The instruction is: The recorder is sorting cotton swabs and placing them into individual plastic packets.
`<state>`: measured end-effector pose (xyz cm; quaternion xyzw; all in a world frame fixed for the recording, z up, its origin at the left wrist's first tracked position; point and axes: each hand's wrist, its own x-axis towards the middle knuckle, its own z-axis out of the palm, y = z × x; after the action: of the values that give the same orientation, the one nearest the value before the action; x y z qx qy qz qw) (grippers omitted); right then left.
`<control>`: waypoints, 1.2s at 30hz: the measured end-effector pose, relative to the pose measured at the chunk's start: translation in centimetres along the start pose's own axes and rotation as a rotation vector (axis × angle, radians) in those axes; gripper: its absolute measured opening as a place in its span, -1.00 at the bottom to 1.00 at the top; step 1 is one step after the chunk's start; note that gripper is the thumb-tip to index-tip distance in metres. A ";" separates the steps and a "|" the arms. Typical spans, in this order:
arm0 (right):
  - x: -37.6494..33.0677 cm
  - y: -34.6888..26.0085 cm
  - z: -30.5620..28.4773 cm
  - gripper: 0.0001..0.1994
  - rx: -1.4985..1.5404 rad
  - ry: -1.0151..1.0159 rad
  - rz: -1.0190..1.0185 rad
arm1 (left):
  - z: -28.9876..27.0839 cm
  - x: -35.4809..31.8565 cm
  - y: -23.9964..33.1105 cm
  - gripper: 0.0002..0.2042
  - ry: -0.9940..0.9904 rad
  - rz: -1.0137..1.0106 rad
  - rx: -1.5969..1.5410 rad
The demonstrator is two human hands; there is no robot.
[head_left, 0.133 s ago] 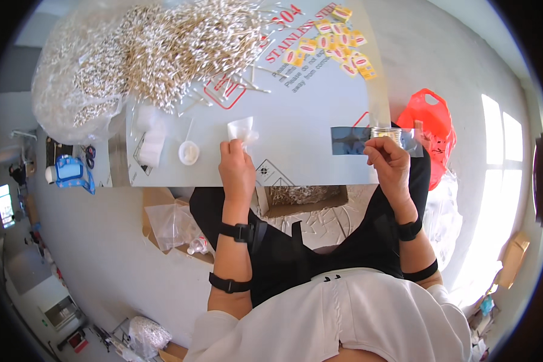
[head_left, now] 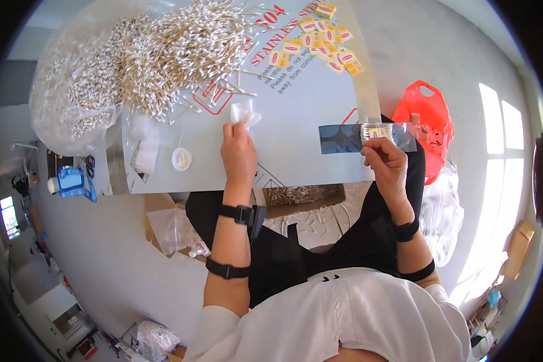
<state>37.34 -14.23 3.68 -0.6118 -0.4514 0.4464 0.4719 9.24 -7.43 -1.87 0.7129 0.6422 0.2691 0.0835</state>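
Small clear plastic pouch (head_left: 245, 113): held off the tabletop (head_left: 308, 130) near its middle, pinched in the left hand (head_left: 238, 154). Light, limp, slippery; best taken at the mouth edge. Filled packet of cotton swabs (head_left: 377, 131): clamped in the right hand (head_left: 385, 163) over the near right corner.

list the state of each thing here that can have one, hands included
left hand: fingers closed on a small clear bag
right hand: fingers pinching a filled clear packet
cotton swabs: loose, heaped on the table
yellow packets: filled, scattered at the far edge
red plastic bag: open, crumpled
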 end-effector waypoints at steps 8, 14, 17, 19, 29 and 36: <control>-0.3 0.1 -1.7 -0.93 0.055 0.062 0.003 | 4.4 8.2 2.7 -0.72 -0.028 0.173 0.162; 0.0 0.5 -3.7 -0.95 0.115 0.155 -0.013 | 1.8 -1.2 6.2 -0.65 -0.299 0.377 0.005; 0.3 1.0 -3.5 -0.95 0.181 0.190 0.010 | -0.5 -5.0 6.0 -0.64 -0.400 0.511 -0.104; 1.4 2.2 -2.8 -0.86 -0.118 0.156 -0.153 | -1.0 -5.2 6.0 -0.63 -0.463 0.484 -0.168; 8.1 2.2 5.7 -0.50 -0.757 -0.133 -0.085 | 0.3 -4.9 6.2 -0.57 -0.344 0.464 -0.118; 9.5 0.2 4.1 -0.77 -0.816 0.006 -0.293 | 0.0 -5.5 3.6 -0.56 -0.141 0.246 -0.118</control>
<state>35.24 -4.25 1.71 -0.6790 -0.6716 0.1579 0.2511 12.23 -13.32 -1.70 0.7972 0.5256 0.2640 0.1364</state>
